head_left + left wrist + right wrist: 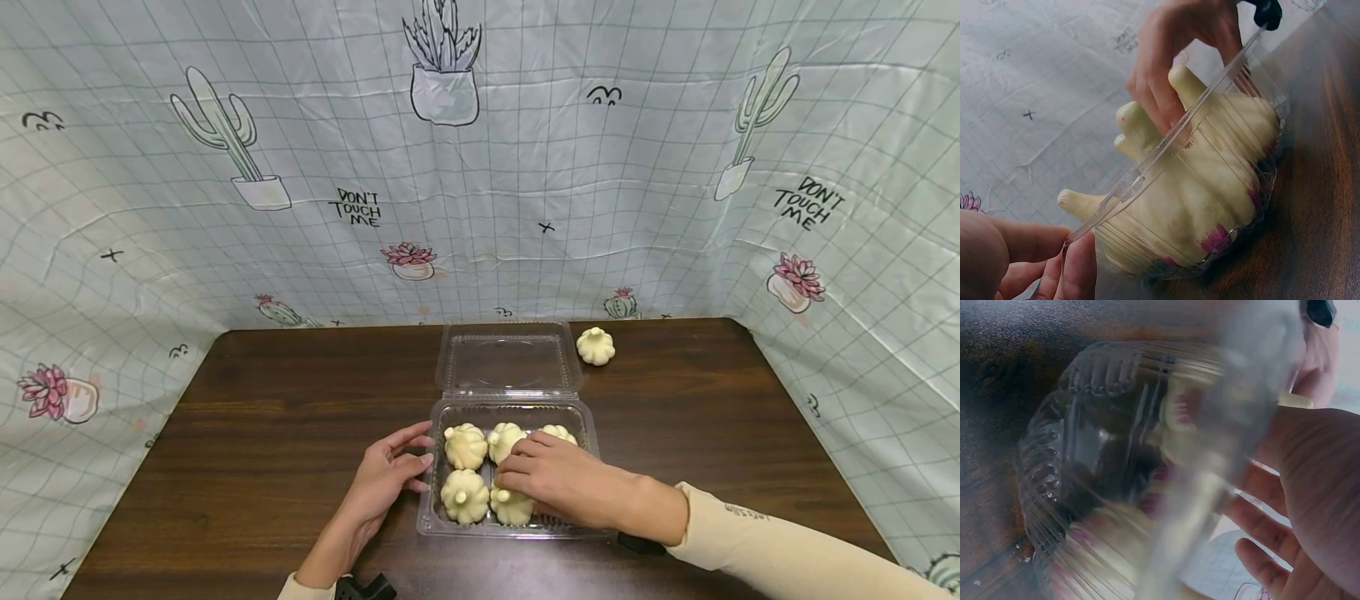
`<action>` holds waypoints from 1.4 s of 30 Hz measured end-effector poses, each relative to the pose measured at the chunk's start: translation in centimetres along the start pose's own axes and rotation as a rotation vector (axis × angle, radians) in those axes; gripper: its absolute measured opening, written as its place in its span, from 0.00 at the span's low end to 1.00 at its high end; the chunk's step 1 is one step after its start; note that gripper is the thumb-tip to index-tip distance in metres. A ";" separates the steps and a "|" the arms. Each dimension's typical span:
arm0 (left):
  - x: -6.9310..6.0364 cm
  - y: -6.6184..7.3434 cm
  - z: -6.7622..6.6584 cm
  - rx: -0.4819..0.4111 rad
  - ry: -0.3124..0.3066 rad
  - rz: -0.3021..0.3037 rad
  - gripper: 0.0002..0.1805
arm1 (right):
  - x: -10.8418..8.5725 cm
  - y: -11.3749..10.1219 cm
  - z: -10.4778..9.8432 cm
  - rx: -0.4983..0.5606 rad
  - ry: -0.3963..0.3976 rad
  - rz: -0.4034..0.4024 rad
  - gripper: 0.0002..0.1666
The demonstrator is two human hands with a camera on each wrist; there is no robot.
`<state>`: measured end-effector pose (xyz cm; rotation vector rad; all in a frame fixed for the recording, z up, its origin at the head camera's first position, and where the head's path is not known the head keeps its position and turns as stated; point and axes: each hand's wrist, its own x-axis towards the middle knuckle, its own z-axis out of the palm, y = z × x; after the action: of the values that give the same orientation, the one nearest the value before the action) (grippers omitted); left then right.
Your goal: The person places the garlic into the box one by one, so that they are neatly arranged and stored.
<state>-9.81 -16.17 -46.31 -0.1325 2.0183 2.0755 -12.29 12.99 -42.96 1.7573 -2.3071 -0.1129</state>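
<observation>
A clear plastic clamshell container lies on the table with its lid folded back, away from me. Several cream garlic bulbs sit inside in two rows, among them a front-left garlic bulb and a back-left one. Pink-purple patches mark their undersides in both wrist views. My left hand pinches the container's left rim between thumb and fingers. My right hand reaches in from the right, its fingers bent round the front-middle garlic bulb, partly hiding it. The right wrist view is blurred.
One more garlic bulb sits on the dark wooden table, right of the lid. A patterned cloth hangs behind the table and along both sides.
</observation>
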 end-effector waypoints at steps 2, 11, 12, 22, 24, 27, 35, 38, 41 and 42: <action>0.0 0.0 0.0 -0.002 0.002 -0.001 0.30 | 0.0 0.0 0.1 -0.003 0.010 -0.001 0.37; 0.0 -0.1 0.0 -0.001 -0.001 0.002 0.30 | -0.5 0.0 -0.4 -0.008 0.038 0.019 0.38; 0.0 -0.1 0.0 0.000 -0.001 0.002 0.30 | -0.7 0.1 -0.6 -0.004 0.048 0.023 0.38; 0.0 0.0 0.0 -0.003 0.004 -0.002 0.29 | -3.9 2.9 -1.7 0.078 0.248 0.177 0.42; 0.0 0.0 0.0 -0.002 0.006 -0.003 0.29 | -4.7 3.7 -1.8 0.058 0.287 0.220 0.43; 0.0 0.0 -0.1 0.000 0.008 -0.005 0.29 | -5.8 5.1 -1.8 0.029 0.319 0.288 0.40; 0.0 -0.1 -0.1 -0.003 0.008 -0.006 0.29 | -8.3 7.9 -1.3 -0.036 0.375 0.459 0.48; 0.1 -0.1 0.0 -0.002 0.007 -0.006 0.29 | -9.0 8.7 -1.2 -0.039 0.356 0.525 0.47; 0.1 -0.1 0.0 -0.001 0.007 -0.004 0.29 | -9.5 9.4 -0.9 -0.030 0.305 0.598 0.42; 0.1 -0.1 0.0 0.000 0.007 -0.004 0.29 | -9.7 9.6 -0.8 -0.028 0.288 0.621 0.41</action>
<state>-9.89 -16.12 -46.42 -0.1432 2.0202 2.0756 -18.69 24.95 -41.57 0.9009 -2.4826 0.2022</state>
